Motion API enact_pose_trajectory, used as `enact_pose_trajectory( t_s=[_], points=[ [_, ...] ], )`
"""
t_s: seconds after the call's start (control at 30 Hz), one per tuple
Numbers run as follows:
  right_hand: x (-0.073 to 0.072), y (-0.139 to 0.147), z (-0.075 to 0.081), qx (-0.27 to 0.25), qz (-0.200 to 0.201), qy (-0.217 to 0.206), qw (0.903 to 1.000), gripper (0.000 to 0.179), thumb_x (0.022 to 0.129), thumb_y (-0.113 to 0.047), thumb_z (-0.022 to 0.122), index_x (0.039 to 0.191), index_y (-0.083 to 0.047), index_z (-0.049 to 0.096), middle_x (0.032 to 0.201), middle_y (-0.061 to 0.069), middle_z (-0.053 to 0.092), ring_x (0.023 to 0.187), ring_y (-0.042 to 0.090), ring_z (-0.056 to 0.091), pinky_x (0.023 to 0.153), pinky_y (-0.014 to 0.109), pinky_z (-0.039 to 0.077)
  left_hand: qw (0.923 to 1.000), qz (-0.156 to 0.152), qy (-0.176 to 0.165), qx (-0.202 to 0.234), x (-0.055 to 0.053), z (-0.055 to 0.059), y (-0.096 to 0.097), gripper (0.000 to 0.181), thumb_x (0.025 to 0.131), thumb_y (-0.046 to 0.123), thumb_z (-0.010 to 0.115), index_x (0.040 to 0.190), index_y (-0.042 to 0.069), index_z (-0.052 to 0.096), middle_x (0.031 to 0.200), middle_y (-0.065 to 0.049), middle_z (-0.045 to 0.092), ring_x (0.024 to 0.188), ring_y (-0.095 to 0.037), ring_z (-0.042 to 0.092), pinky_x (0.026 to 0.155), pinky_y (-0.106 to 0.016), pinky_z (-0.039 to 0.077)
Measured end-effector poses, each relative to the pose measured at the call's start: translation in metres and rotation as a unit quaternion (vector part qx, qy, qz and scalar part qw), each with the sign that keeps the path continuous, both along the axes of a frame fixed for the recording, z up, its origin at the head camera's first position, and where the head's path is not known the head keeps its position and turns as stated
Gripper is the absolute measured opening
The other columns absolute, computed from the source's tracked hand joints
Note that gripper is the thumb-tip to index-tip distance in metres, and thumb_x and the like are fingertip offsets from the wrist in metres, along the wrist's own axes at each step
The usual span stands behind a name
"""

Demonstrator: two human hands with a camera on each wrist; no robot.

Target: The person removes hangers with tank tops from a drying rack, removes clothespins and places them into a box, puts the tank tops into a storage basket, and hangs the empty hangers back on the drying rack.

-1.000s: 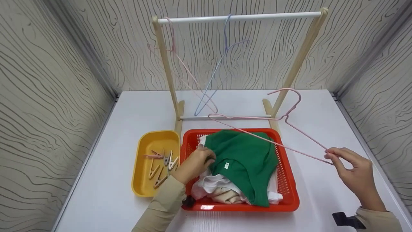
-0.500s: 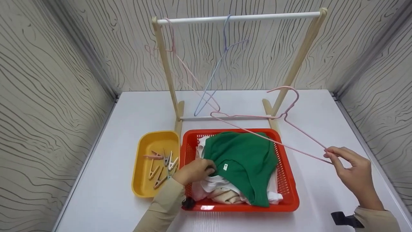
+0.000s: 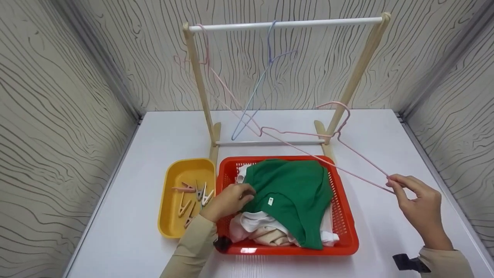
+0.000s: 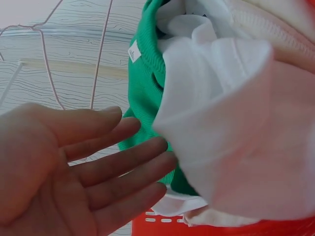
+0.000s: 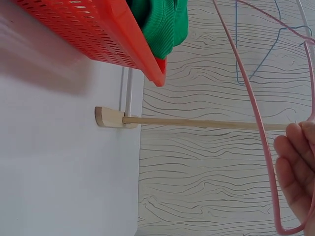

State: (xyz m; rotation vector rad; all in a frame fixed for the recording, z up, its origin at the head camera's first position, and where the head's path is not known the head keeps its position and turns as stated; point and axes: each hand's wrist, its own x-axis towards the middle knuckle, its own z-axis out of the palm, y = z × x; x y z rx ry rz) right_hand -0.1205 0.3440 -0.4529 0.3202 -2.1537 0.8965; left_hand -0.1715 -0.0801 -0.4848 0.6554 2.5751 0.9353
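Observation:
My right hand [image 3: 420, 204] pinches a pink wire hanger [image 3: 362, 157] near one lower corner, holding it up over the right side of the red basket [image 3: 301, 251]. The hanger's hook points up and left. A green shirt [image 3: 293, 185] with a small white label at its neckline lies on top in the basket. Its left edge is beside the fingertips of my left hand [image 3: 231, 199]. In the left wrist view those fingers [image 4: 130, 164] are extended and loose, with nothing between them. White cloth [image 3: 256, 220] and beige cloth [image 3: 272, 236] show below the shirt.
A yellow tub [image 3: 167, 227] with several clothespins [image 3: 184, 208] stands left of the basket. Behind is a wooden rack with a white rail [image 3: 328, 23]; another pink hanger [image 3: 227, 90] and a blue hanger [image 3: 257, 88] hang from it. Patterned walls [image 3: 77, 116] enclose the table.
The pink hanger and my right hand have shifted slightly left and up. My left hand has moved down along the shirt's left edge, and its fingers, curled at the cloth before, have loosened.

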Motion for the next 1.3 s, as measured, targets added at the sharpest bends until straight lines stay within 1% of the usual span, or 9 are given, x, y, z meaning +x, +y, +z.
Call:
enact_pose_trajectory(
  t_s=[0.2, 0.33, 0.43, 0.47, 0.57, 0.7, 0.87, 1.1, 1.3],
  points=[
    [-0.004, -0.014, 0.009, 0.007, -0.028, 0.001, 0.9996, 0.025, 0.069, 0.025, 0.067, 0.09, 0.01, 0.072, 0.081, -0.012, 0.071, 0.084, -0.028, 0.051, 0.072, -0.008, 0.041, 0.9999, 0.001, -0.001, 0.014, -0.001, 0.002, 0.0, 0.027, 0.096, 0.02, 0.057, 0.12, 0.009, 0.063, 0.117, -0.008, 0.069, 0.105, -0.021, 0.065, 0.097, -0.037, 0.055],
    [-0.008, -0.02, 0.018, 0.005, -0.047, 0.005, 0.9989, 0.021, 0.074, 0.022, 0.065, 0.092, 0.011, 0.071, 0.079, -0.006, 0.072, 0.085, -0.03, 0.049, 0.074, -0.008, 0.039, 0.9998, -0.001, 0.0, 0.02, -0.001, 0.003, 0.001, 0.028, 0.097, 0.02, 0.057, 0.122, 0.009, 0.063, 0.119, -0.009, 0.068, 0.109, -0.022, 0.064, 0.098, -0.038, 0.055],
    [-0.011, -0.024, 0.024, 0.0, -0.067, 0.006, 0.9977, 0.019, 0.077, 0.02, 0.064, 0.093, 0.012, 0.071, 0.077, 0.005, 0.073, 0.085, -0.031, 0.048, 0.075, -0.009, 0.038, 0.9998, 0.0, 0.006, 0.017, -0.002, 0.003, 0.002, 0.027, 0.097, 0.02, 0.056, 0.121, 0.009, 0.063, 0.12, -0.008, 0.068, 0.11, -0.022, 0.065, 0.097, -0.038, 0.055],
    [-0.013, -0.025, 0.026, -0.004, -0.073, 0.009, 0.9973, 0.019, 0.078, 0.02, 0.063, 0.093, 0.012, 0.071, 0.077, 0.015, 0.073, 0.085, -0.032, 0.048, 0.075, -0.009, 0.038, 0.9999, 0.001, 0.008, 0.014, -0.002, 0.004, 0.002, 0.027, 0.097, 0.02, 0.056, 0.121, 0.01, 0.063, 0.12, -0.008, 0.069, 0.11, -0.022, 0.065, 0.098, -0.038, 0.055],
    [-0.018, -0.028, 0.031, -0.016, -0.089, 0.012, 0.9958, 0.017, 0.08, 0.018, 0.061, 0.094, 0.013, 0.07, 0.078, 0.028, 0.069, 0.086, -0.033, 0.047, 0.076, -0.009, 0.037, 0.9998, -0.004, 0.017, 0.009, -0.003, 0.003, 0.003, 0.026, 0.097, 0.02, 0.057, 0.12, 0.01, 0.064, 0.119, -0.008, 0.069, 0.11, -0.022, 0.064, 0.098, -0.037, 0.055],
    [-0.025, -0.032, 0.039, -0.033, -0.109, 0.015, 0.9934, 0.017, 0.084, 0.015, 0.06, 0.096, 0.013, 0.07, 0.08, 0.032, 0.068, 0.085, -0.034, 0.046, 0.075, -0.01, 0.035, 0.9995, -0.012, 0.029, 0.01, -0.003, 0.004, 0.005, 0.025, 0.096, 0.02, 0.058, 0.118, 0.009, 0.064, 0.117, -0.009, 0.069, 0.107, -0.022, 0.064, 0.099, -0.036, 0.054],
    [-0.033, -0.038, 0.053, -0.05, -0.128, 0.017, 0.9903, 0.017, 0.088, 0.011, 0.057, 0.1, 0.014, 0.069, 0.083, 0.033, 0.069, 0.084, -0.036, 0.044, 0.074, -0.008, 0.032, 0.9996, -0.015, 0.022, 0.013, -0.003, 0.005, 0.005, 0.025, 0.096, 0.02, 0.058, 0.118, 0.009, 0.064, 0.116, -0.008, 0.069, 0.106, -0.021, 0.064, 0.099, -0.036, 0.055],
    [-0.043, -0.049, 0.073, -0.062, -0.163, 0.029, 0.9842, 0.019, 0.09, 0.005, 0.056, 0.101, 0.011, 0.07, 0.084, 0.032, 0.07, 0.079, -0.037, 0.041, 0.059, -0.005, 0.025, 0.9996, -0.018, 0.02, 0.012, -0.004, 0.005, 0.007, 0.024, 0.097, 0.02, 0.056, 0.117, 0.009, 0.064, 0.116, -0.008, 0.069, 0.111, -0.022, 0.063, 0.102, -0.038, 0.052],
    [-0.053, -0.054, 0.086, -0.059, -0.172, 0.03, 0.9829, 0.021, 0.091, 0.006, 0.052, 0.101, 0.013, 0.069, 0.086, 0.032, 0.07, 0.078, -0.038, 0.038, 0.061, -0.004, 0.024, 0.9996, -0.018, 0.017, 0.01, -0.004, 0.006, 0.007, 0.024, 0.097, 0.021, 0.056, 0.117, 0.01, 0.064, 0.117, -0.007, 0.068, 0.112, -0.021, 0.062, 0.103, -0.038, 0.052]
  ],
)
